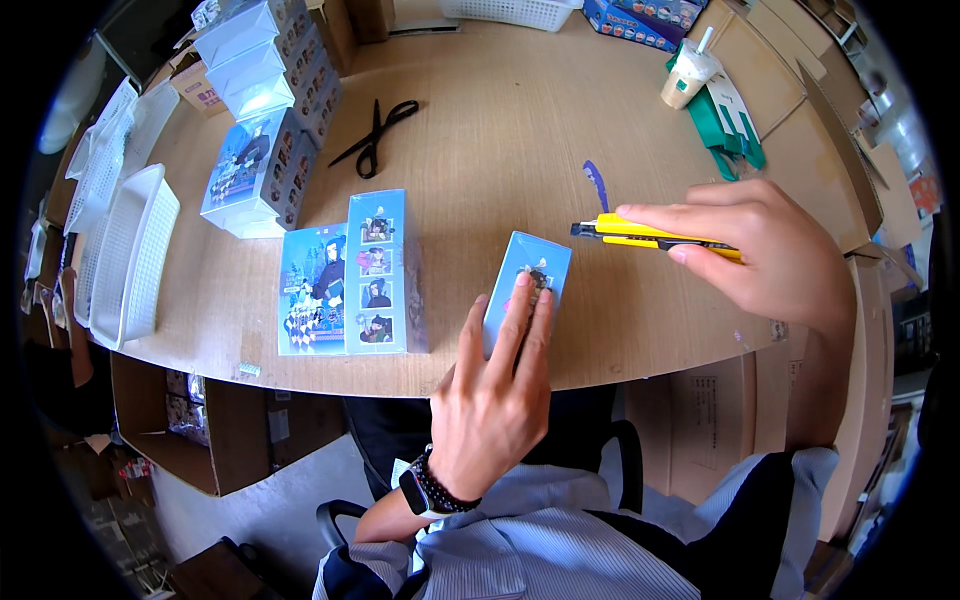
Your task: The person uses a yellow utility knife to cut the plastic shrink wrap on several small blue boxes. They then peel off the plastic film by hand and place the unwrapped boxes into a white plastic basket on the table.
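Observation:
My left hand (495, 400) lies over a small blue box (541, 257) near the table's front edge, its fingers pressing along the printed face. The thumb is mostly hidden. My right hand (765, 245) grips a yellow utility knife (655, 236), its black tip pointing left, a little above and right of the box. No long stretch of blade shows. To the left of my left hand stand blue printed boxes (378, 270), side by side, with pictures of figures on them. A curved purple strip (595, 184) lies on the table beyond the knife tip.
Black scissors (374, 138) lie open-bladed beyond the boxes. Blue boxes (262, 165) are stacked at the back left, beside white plastic baskets (135, 255). A cup with a straw (690, 72) and a green-and-white bag (728, 125) sit back right. An open carton (185, 440) stands below the table edge.

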The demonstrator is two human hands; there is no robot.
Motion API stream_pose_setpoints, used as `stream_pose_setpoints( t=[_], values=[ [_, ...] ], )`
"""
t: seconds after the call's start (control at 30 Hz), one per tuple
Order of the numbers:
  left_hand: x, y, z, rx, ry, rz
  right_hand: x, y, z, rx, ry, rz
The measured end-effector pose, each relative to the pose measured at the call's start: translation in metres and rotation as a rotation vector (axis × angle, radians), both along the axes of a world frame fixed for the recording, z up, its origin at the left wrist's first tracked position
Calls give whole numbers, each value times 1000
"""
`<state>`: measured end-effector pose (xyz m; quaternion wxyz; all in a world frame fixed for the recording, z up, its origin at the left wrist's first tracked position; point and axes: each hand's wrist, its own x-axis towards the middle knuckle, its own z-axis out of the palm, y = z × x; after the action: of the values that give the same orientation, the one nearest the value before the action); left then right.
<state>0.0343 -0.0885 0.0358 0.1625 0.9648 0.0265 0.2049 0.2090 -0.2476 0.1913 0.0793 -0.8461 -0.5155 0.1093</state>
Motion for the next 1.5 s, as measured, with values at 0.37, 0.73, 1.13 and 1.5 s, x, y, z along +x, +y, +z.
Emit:
stream_pose_setpoints(
  t=[0.37,0.73,1.13,1.5],
  values=[
    [13,-5,-7,16,-75,203,-8,-44,-139,398,547,-568],
    [36,19,-4,302,58,394,-29,-18,-209,668,825,-519],
    [40,212,49,292,-202,613,-49,1,-220,912,934,-501],
    [60,293,2,69,21,849,-51,-16,-231,1007,976,-503]
  ],
)
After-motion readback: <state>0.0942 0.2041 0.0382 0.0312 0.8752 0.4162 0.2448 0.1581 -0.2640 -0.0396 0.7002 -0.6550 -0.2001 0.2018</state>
